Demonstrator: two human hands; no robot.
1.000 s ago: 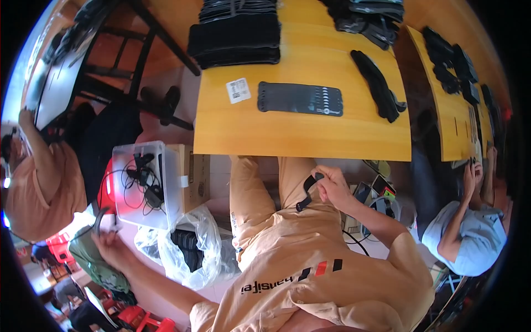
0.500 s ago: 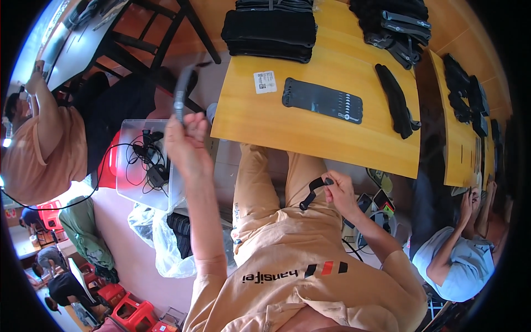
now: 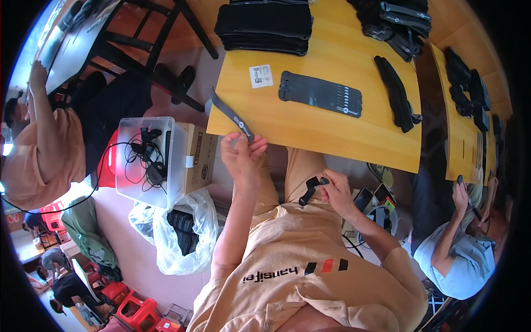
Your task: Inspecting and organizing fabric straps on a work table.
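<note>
**Strap lifted at the table's near edge**

Yellow wooden table (image 3: pixel 332 127) is filling the upper view, carrying a row of flat black straps (image 3: pixel 321 94). The left hand (image 3: pixel 240 155) is pinching one end of a long black strap (image 3: pixel 231 114), whose long axis is running up and leftward past the table corner. The right hand (image 3: pixel 334 191) is closing its fingers on a small black clip (image 3: pixel 310 189) over the lap. With only the end pinched, the strap could well slide free.
</note>
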